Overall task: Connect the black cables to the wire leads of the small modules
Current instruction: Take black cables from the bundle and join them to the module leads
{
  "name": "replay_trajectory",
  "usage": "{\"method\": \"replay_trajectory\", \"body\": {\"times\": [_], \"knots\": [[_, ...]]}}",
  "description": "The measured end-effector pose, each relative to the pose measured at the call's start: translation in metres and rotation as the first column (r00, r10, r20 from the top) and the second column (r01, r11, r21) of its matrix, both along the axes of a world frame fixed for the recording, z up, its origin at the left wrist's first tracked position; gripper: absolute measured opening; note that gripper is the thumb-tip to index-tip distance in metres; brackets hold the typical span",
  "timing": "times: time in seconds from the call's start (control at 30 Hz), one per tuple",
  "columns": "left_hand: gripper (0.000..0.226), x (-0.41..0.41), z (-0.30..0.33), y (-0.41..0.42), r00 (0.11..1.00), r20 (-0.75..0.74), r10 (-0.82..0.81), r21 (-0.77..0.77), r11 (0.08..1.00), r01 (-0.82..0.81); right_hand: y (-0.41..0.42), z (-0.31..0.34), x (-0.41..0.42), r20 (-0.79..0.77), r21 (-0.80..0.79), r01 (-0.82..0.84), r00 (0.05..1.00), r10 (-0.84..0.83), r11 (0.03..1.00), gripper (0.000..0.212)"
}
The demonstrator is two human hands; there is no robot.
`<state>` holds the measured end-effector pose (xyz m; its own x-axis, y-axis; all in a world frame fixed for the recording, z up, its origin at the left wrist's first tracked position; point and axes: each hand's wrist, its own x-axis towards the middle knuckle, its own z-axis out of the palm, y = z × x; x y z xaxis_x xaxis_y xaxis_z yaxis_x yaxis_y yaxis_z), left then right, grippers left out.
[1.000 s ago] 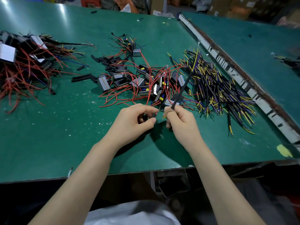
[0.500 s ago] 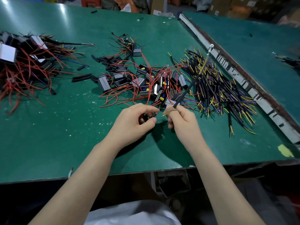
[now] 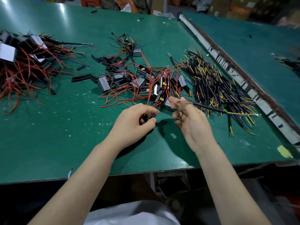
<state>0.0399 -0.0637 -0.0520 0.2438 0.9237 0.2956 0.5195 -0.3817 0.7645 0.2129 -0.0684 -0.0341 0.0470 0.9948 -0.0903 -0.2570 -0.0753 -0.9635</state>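
My left hand [image 3: 134,122] is closed around a small black module, pinching its red lead near the fingertips. My right hand [image 3: 190,117] grips one black cable [image 3: 211,108] that lies out to the right, its yellow and purple ends reaching toward the table edge. The two hands are a short gap apart above the green mat. Just beyond them lies a heap of small modules [image 3: 146,82] with red wire leads. To the right spreads a pile of black cables [image 3: 215,82] with yellow and purple tips.
A second heap of modules with red wires [image 3: 21,62] sits at the far left. Short black sleeve pieces [image 3: 103,60] lie scattered behind the centre heap. A white strip [image 3: 235,73] marks the seam to the neighbouring table. The table's front edge [image 3: 113,176] is close to my body.
The black cable in my right hand has swung down from pointing up and away to lying flat toward the right. My hands have drawn slightly apart.
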Motion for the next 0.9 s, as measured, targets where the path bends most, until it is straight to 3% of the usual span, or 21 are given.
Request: {"method": "replay_trajectory", "body": {"times": [0.33,0.5,0.63,0.83,0.9], "knots": [[0.027,0.002,0.001,0.001,0.999,0.031,0.014,-0.018,1.0,-0.014,-0.003,-0.004,-0.014,0.312,0.029,0.021,0.95,-0.029,0.999,0.024],[0.023,0.003,-0.003,0.004,0.998,0.046,0.05,0.014,0.999,-0.051,-0.007,-0.005,-0.025,0.273,0.042,0.074,0.958,-0.083,0.996,0.021],[0.005,0.003,-0.001,0.004,0.993,0.1,0.063,0.043,0.997,-0.068,-0.012,-0.006,-0.036,0.223,0.101,0.051,0.972,-0.072,0.994,0.019],[0.009,0.003,0.004,0.003,0.973,0.226,0.056,0.031,0.997,-0.064,-0.01,-0.006,-0.035,0.314,0.172,0.018,0.947,-0.071,0.985,0.015],[0.01,0.002,0.003,0.003,0.973,0.222,0.062,-0.007,0.998,-0.062,-0.008,-0.007,-0.027,0.38,0.277,-0.021,0.921,-0.09,0.961,0.032]]}}
